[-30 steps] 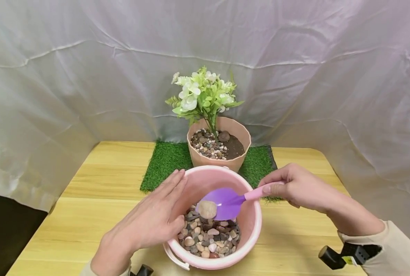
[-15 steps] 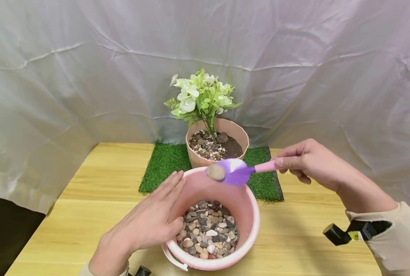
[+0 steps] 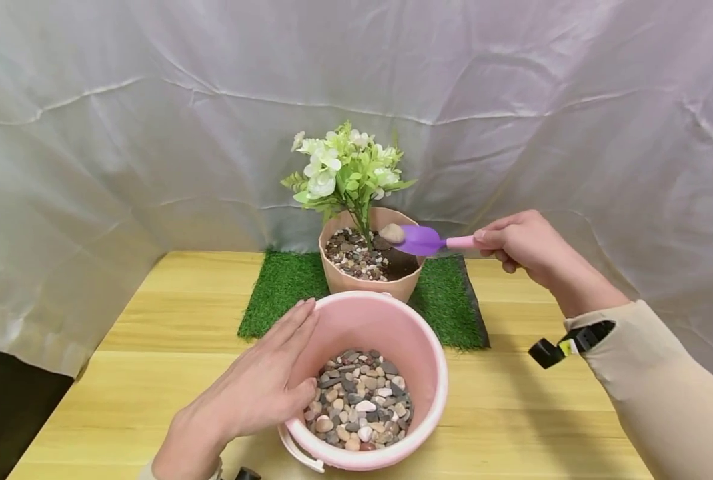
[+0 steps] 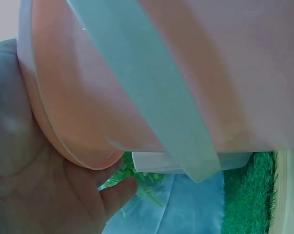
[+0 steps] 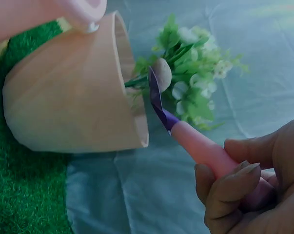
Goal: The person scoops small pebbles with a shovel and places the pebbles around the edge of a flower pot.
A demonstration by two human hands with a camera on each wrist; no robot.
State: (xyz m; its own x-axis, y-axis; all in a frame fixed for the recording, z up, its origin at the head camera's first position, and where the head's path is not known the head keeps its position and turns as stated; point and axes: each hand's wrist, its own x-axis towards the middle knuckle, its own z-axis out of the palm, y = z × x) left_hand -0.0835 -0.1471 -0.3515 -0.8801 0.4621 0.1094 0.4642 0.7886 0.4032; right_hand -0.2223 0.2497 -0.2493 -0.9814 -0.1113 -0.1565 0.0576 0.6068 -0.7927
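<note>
My right hand (image 3: 527,245) grips the pink handle of a small trowel (image 3: 421,240) with a purple blade. On the blade lies a large pale stone (image 3: 391,233). The right wrist view shows the blade (image 5: 156,96) above the pot's rim, near the plant's stem. The peach flowerpot (image 3: 365,287) holds a flowering plant (image 3: 353,170), small pebbles and dark soil. My left hand (image 3: 251,390) rests on the left rim of a pink bucket (image 3: 439,393), its fingers straight. Pebbles (image 3: 362,403) cover the bucket's bottom.
A green turf mat (image 3: 452,310) lies under the flowerpot on the wooden table (image 3: 170,320). The bucket stands directly in front of the pot, its white handle (image 3: 301,450) lowered at the near left. A silvery cloth (image 3: 224,133) hangs behind.
My right hand has lifted the trowel with the pale stone out of the bucket and moved it away from me, over the flowerpot. My left hand has stayed on the bucket's rim.
</note>
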